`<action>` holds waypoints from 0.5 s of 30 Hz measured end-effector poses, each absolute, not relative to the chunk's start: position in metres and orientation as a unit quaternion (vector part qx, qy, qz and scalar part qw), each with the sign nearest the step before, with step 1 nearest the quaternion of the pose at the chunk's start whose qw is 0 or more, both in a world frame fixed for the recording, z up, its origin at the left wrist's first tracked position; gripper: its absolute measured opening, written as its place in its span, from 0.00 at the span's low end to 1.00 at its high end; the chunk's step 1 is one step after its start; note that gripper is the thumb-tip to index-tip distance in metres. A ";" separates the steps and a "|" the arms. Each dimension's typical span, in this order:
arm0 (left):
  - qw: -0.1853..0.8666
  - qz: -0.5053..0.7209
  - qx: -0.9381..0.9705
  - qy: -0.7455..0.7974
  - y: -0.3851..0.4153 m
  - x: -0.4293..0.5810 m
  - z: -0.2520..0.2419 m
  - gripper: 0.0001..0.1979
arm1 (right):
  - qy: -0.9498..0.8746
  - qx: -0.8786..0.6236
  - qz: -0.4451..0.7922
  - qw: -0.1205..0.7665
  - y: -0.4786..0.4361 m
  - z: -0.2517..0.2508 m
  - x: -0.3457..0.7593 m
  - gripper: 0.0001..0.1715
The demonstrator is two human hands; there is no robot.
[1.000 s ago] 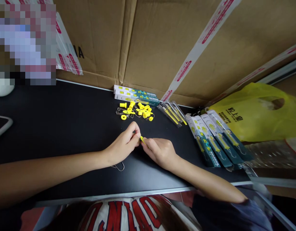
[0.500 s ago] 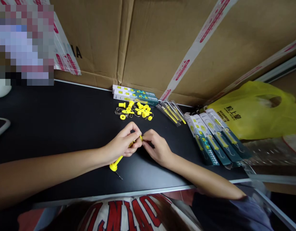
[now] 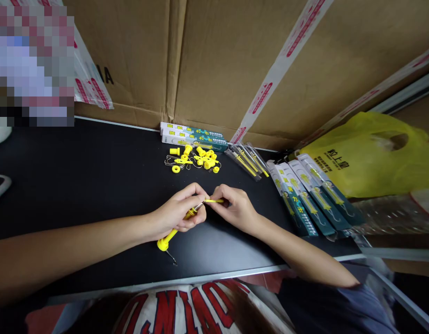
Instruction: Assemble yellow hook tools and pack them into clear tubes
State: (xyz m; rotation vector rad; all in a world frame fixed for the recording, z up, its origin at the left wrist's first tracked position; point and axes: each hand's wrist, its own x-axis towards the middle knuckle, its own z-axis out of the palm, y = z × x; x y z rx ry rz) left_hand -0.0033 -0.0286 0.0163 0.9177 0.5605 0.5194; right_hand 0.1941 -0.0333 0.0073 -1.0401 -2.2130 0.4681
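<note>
My left hand is closed around a yellow spring scale, held tilted just above the dark table. Its lower end has a wide yellow cap with a thin metal hook hanging from it. A bit of metal spring shows between my left fingers near the upper end. My right hand pinches a slim yellow strip whose left tip reaches my left fingertips. Whether the strip is joined to the spring, I cannot tell. Beyond the hands lies a pile of loose yellow parts with metal hooks and small springs.
Behind the pile lie two printed boxes. Clear tubes with yellow rods are right of it. Several boxed spring scales lie at right, beside a yellow plastic bag. A large cardboard box stands along the table's back.
My right hand has shifted slightly right and now shows more of the yellow strip. The spring scale's lower end has dipped a little. The camera view has shifted slightly.
</note>
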 end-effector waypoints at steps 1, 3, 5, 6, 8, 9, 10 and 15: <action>0.829 0.242 0.430 0.264 -0.029 -0.003 0.017 0.05 | -0.856 -0.385 0.139 0.317 -0.033 0.008 0.195 0.11; 0.829 0.245 0.426 0.266 -0.030 -0.002 0.018 0.04 | -0.871 -0.365 0.088 0.316 -0.030 0.009 0.198 0.10; 0.828 0.249 0.422 0.274 -0.028 -0.003 0.019 0.04 | -0.875 -0.354 0.069 0.322 -0.027 0.011 0.201 0.09; 0.827 0.251 0.419 0.279 -0.027 -0.003 0.018 0.04 | -0.876 -0.349 0.066 0.327 -0.026 0.012 0.203 0.08; 0.824 0.248 0.416 0.293 -0.025 -0.004 0.018 0.06 | -0.872 -0.348 0.073 0.338 -0.022 0.015 0.207 0.07; 0.824 0.243 0.415 0.299 -0.023 -0.005 0.017 0.07 | -0.866 -0.353 0.088 0.343 -0.021 0.017 0.208 0.06; 0.824 0.237 0.418 0.302 -0.022 -0.005 0.016 0.08 | -0.858 -0.362 0.114 0.346 -0.020 0.018 0.209 0.06; 0.825 0.204 0.443 0.286 -0.019 -0.007 0.014 0.11 | -0.800 -0.385 0.282 0.364 -0.018 0.023 0.209 0.07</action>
